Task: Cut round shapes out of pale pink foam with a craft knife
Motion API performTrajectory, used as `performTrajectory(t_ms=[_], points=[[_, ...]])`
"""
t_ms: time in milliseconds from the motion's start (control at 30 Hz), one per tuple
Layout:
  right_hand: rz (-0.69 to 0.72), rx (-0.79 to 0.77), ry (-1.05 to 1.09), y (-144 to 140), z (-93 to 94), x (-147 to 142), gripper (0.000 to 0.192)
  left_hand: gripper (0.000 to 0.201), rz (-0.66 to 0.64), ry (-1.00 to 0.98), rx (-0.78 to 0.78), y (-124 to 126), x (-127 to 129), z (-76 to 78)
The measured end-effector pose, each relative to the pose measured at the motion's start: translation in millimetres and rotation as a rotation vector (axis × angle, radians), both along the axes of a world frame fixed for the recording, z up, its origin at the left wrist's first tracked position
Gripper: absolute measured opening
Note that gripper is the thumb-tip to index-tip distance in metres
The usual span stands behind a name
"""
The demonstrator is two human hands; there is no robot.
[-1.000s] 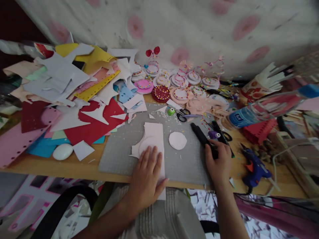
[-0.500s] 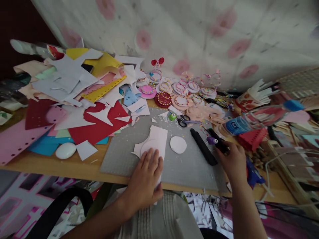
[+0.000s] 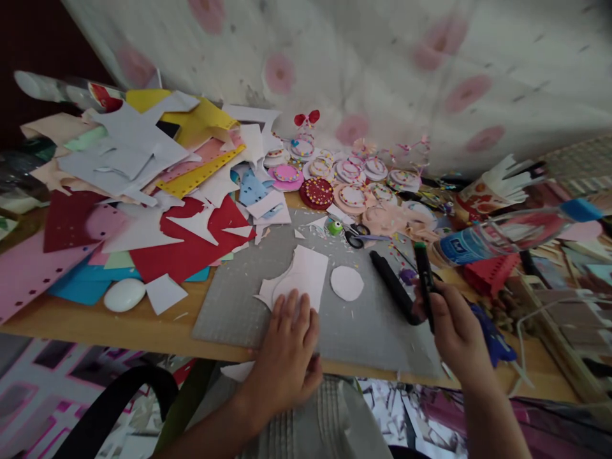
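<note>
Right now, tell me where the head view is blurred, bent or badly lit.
Head view: wide-angle bending curves the table edge and leans the wall; the plastic bottle and far-right clutter smear with blur; the top-left corner is dark; centre stays sharp, with the left hand on the white paper and the right hand gripping a black marker; soft, even daylight, no glare.

Both forearms bare, no sleeves in view. Left hand [image 3: 287, 354]: no rings, no watch, no wristband; nails short, unpainted as far as visible. Right hand [image 3: 456, 335]: also bare, no jewellery seen. Torso garment below the hands is light grey-beige fabric with vertical pleats or ribbed stitching. No gloves either side.
</note>
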State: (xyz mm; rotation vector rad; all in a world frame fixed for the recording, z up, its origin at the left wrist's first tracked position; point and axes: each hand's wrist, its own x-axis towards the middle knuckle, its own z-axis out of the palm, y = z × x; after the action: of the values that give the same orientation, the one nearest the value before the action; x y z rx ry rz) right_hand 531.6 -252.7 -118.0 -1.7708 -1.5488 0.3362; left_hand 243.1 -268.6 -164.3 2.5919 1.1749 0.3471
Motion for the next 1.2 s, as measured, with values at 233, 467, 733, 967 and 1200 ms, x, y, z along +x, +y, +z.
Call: performTrajectory(t_ms=[233, 467, 733, 967, 1200], points=[[0.144, -0.297, 0.652, 7.5, 17.9, -81.3, 0.037, 0.066, -0.004, -0.043, -0.007, 3.6, -1.0, 1.2], [0.509, -0.443, 0.414, -1.5, 28.1, -94.8, 0.026, 0.065, 0.227, -0.523, -0.123, 17.0, -20.1, 50.4], [0.642, -0.603, 0.937, -0.8, 47.3, -86.7, 0.032, 0.028, -0.028, -0.258, -0.286, 41.5, -54.3, 89.7], [0.571, -0.658, 1.059, -2.5, 41.7, -124.2, 0.023, 0.037, -0.121, -0.261, -0.334, 38.5, -33.6, 88.8], [0.553, -0.594, 1.309, -1.1, 48.3, -122.1, 0.016, 0.029, -0.138, -0.322, -0.593, 43.1, -43.6, 106.2]])
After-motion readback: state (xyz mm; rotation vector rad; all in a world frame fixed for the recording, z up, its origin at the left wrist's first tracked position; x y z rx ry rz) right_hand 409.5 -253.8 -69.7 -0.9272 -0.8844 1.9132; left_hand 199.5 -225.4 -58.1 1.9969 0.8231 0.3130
